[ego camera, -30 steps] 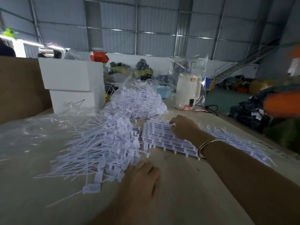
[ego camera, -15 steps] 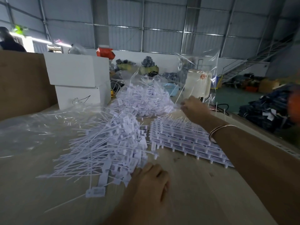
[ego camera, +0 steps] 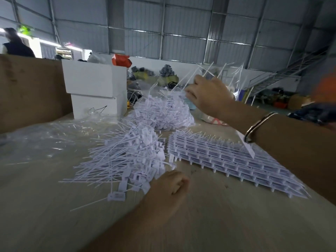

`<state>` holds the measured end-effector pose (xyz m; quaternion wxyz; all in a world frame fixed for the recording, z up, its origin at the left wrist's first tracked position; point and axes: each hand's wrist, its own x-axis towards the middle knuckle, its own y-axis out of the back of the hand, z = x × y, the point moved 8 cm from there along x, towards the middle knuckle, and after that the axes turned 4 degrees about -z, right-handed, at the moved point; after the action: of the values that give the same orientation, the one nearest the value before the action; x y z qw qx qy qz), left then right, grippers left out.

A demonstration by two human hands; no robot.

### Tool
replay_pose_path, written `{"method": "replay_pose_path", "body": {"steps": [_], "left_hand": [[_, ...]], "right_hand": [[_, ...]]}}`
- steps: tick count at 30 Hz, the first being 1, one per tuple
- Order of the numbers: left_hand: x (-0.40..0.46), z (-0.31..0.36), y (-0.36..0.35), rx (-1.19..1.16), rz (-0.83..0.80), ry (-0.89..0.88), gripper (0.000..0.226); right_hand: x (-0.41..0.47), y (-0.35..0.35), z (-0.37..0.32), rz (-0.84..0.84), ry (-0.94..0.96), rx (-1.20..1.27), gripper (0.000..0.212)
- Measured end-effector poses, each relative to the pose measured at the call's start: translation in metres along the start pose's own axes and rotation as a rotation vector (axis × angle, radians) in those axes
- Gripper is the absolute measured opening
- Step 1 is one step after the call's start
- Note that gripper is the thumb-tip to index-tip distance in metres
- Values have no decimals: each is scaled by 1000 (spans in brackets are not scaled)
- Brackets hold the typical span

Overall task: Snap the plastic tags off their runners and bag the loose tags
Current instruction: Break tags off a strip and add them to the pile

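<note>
Right hand [ego camera: 209, 95] blurred; its grip perhaps on bag.

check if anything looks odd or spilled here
Nothing looks damaged. One loose tag lies askew across the neat stack of runner sheets. The loose tag pile sprawls untidily over the table.
</note>
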<state>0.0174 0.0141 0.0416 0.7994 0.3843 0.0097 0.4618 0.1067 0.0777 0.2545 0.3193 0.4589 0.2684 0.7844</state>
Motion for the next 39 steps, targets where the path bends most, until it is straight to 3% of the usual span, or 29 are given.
{"method": "replay_pose_path", "body": {"steps": [2,5,7,9,12,17,20,22,24,26,28,30,34,37,39], "left_hand": [[0,3,-6,-316,-64,95,41],[5,22,-4,-500,-97,186,68],[6,38,-3,-611,-142,172,58],[1,40,-4,-596,-150,200,31],[-16,25,-3,-526,-136,227,9],[-45,12,30,-355,-42,141,20],[-53,18,45,-291,-62,55,26],[-56,23,54,-314,-54,9,26],[-56,22,61,-339,-54,-5,18],[-56,11,63,-314,-43,26,25],[-58,-7,64,-230,-18,88,24],[-63,-22,66,-250,2,136,15],[-66,-30,71,-402,24,141,38],[-60,-34,72,-354,23,165,42],[-57,-37,68,-277,7,175,40]], "right_hand": [[1,6,-17,-57,-84,111,35],[3,11,-42,-86,-151,133,29],[8,13,-50,-96,-217,178,33],[11,12,-55,-127,-281,238,33],[1,1,-60,-225,-316,262,19],[-49,-33,-68,-509,-222,335,33],[-78,-14,-99,-378,36,474,58],[-101,6,-119,-272,191,385,67],[-119,19,-128,-153,283,233,55],[-131,36,-129,29,334,121,41],[-134,51,-121,93,311,93,41],[-129,58,-112,50,270,86,43],[-120,45,-98,-92,170,17,42],[-129,3,-98,-330,107,164,38],[-142,-29,-112,-458,106,416,34]]}}
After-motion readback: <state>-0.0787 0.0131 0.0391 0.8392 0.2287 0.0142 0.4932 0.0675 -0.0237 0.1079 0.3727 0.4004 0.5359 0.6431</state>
